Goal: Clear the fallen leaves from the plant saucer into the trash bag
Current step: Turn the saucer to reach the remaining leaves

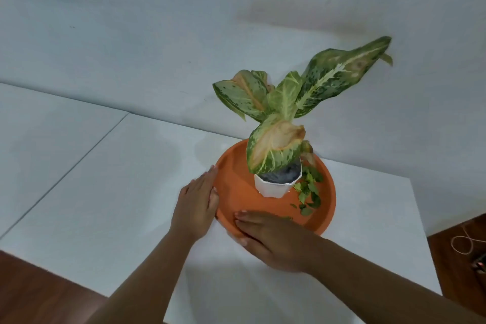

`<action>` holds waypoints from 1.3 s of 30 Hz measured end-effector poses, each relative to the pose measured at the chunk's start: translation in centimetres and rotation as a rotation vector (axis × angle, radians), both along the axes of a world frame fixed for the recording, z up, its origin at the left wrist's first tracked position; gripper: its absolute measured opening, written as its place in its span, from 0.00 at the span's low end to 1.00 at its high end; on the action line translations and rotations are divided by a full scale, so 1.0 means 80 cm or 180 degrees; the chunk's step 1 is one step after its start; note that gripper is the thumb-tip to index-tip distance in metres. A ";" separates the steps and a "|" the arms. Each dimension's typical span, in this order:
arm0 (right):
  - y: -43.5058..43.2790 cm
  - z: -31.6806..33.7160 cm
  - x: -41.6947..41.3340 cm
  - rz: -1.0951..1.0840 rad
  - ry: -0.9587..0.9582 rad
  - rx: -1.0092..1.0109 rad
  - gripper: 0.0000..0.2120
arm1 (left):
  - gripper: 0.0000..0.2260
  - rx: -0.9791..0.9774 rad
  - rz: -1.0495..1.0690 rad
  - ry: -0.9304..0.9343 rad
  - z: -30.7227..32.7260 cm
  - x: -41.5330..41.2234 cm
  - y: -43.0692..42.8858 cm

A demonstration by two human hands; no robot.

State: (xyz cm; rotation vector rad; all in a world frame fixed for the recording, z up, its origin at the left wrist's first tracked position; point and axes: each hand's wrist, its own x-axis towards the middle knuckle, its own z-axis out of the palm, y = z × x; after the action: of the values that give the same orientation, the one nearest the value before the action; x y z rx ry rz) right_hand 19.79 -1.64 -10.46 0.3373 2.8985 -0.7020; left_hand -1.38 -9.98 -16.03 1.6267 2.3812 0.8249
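Observation:
An orange round saucer sits on a white table. In it stands a white pot with a green, variegated plant. Several small fallen green leaves lie in the saucer to the right of the pot. My left hand lies flat against the saucer's left rim, fingers together. My right hand grips the near rim, fingers over the inside and thumb underneath. No trash bag is in view.
The white table meets a white wall behind the plant. A second white tabletop adjoins at the left. Brown floor with a thin looped cord shows at the right, past the table's edge.

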 end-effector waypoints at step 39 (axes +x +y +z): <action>0.061 -0.004 0.075 0.0521 -0.0443 0.0932 0.40 | 0.35 -0.0570 0.0671 -0.0335 0.005 0.076 -0.006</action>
State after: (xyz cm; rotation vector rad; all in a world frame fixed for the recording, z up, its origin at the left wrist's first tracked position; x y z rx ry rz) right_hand 25.80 3.26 -10.76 0.1682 2.8508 -0.2190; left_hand 4.71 -10.48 -15.60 1.2520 2.4994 0.6866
